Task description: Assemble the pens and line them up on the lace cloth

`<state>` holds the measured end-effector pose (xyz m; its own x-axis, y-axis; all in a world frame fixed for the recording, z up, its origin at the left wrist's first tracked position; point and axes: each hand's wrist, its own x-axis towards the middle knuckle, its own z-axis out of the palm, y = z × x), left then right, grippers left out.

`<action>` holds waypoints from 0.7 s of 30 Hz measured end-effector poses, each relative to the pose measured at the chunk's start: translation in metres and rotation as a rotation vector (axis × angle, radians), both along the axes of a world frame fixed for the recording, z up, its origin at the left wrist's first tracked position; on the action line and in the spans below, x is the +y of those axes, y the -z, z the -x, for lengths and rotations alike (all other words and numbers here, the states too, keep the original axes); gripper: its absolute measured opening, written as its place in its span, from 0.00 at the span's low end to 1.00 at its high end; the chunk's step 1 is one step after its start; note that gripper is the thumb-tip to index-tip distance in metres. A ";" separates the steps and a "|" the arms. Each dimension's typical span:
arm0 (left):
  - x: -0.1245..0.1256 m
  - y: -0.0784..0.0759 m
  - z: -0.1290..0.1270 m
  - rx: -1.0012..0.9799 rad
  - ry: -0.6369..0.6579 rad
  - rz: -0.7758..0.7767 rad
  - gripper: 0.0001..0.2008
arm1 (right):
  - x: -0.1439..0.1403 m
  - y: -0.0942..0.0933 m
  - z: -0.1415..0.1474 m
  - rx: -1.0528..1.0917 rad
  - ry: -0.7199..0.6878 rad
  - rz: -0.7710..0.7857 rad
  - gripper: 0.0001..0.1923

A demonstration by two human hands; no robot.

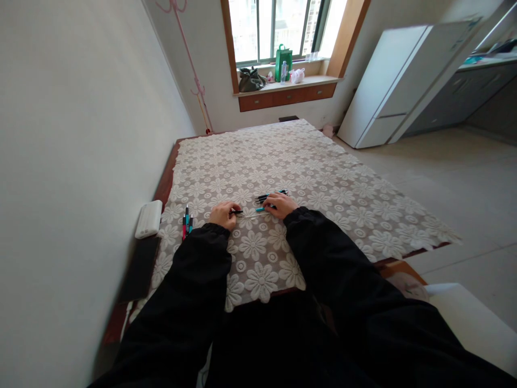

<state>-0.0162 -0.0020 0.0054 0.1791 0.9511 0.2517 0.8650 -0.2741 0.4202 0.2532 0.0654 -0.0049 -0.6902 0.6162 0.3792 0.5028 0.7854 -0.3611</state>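
My left hand (223, 214) is closed, with a short black pen part (236, 212) between thumb and fingers, pointing right. Across from it, my right hand (280, 205) pinches a teal pen barrel (259, 209) whose tip end points left; the rest is hidden by the fingers. Thin white sticks like pen refills (253, 216) show between the hands, low over the tablecloth. Just beyond my right hand lie several dark and teal pens (262, 197), partly covered by it. To the left of my left hand is a group of pens (187, 223) with black, red and teal barrels.
A lace flower tablecloth (252, 245) covers the table. Along the left wall are a white power bank (148, 219) and a flat black object (139, 268). Past the far edge stand a pink coat rack (188, 48) and a windowsill with bags. A white fridge (388, 81) stands right.
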 end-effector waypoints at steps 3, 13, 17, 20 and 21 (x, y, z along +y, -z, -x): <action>-0.001 -0.001 0.000 0.009 -0.008 -0.001 0.15 | -0.004 -0.005 0.001 0.066 0.005 -0.029 0.05; -0.002 -0.003 0.000 0.008 -0.011 -0.023 0.13 | -0.011 -0.012 0.002 0.093 -0.088 -0.023 0.04; -0.005 -0.006 -0.001 -0.022 0.043 -0.078 0.11 | -0.013 -0.013 0.002 0.060 -0.081 -0.016 0.04; -0.007 -0.009 -0.003 -0.024 0.093 -0.099 0.10 | -0.013 -0.012 0.002 0.061 -0.078 -0.015 0.02; -0.008 -0.009 -0.004 -0.022 0.108 -0.104 0.09 | -0.013 -0.012 0.002 0.068 -0.078 -0.018 0.02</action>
<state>-0.0124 -0.0099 0.0149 0.2720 0.8951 0.3532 0.8193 -0.4079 0.4029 0.2515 0.0520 0.0070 -0.7079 0.5546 0.4374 0.4149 0.8277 -0.3780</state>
